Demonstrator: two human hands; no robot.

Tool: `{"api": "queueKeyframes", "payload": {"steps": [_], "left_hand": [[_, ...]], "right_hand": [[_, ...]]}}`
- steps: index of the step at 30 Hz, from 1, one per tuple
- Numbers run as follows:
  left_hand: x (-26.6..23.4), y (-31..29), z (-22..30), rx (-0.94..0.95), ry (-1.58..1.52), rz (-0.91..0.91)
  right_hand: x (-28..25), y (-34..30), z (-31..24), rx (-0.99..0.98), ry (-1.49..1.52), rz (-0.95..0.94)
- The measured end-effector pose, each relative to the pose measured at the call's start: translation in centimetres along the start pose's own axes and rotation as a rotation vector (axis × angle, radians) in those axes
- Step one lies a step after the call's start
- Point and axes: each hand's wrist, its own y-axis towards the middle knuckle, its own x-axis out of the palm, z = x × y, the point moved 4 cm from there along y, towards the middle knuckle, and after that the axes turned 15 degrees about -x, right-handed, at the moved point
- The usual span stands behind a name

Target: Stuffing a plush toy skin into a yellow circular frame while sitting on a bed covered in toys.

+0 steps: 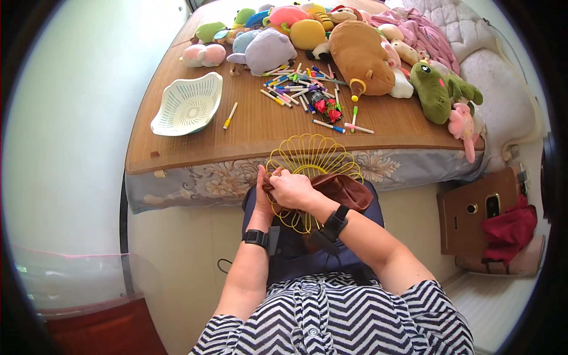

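Observation:
A yellow wire basket (pixel 302 145) with petal-shaped loops rests on my lap, and a brown, leather-like cloth (pixel 346 190) lies across it. At the basket's left rim, my right hand (pixel 291 189) is closed with its fingers pinched on a bunched brown bit of the cloth. My left hand (pixel 262 192) is pressed against the same bunched bit from the left, thumb pointing up. Its other fingers are partly hidden behind the right hand and the wire. Whether both brown parts are one piece is hard to see, since the right hand covers the middle.
Ahead stands a low bed with a brown mat (pixel 248 142). On it are a white plastic basket (pixel 188 106), scattered markers (pixel 296 89), a rose bundle (pixel 325 106) and several plush toys (pixel 361 59). A brown cabinet (pixel 467 207) with a red cloth (pixel 512 231) stands at right.

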Motion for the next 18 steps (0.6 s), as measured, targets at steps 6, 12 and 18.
{"api": "queueKeyframes", "payload": {"steps": [6,12,18], "left_hand": [[-1.9,0.2,0.3,-0.017,0.035,0.002],[-0.2,-0.5,0.3,-0.005,0.048,0.030],[-0.4,-0.1,0.3,-0.022,0.038,-0.028]], "right_hand": [[1.8,-0.6,2.6,0.122,-0.054,-0.107],[0.6,-0.6,0.4,0.043,0.070,0.036],[2.4,-1.6,3.8,0.182,0.091,-0.012]]}}
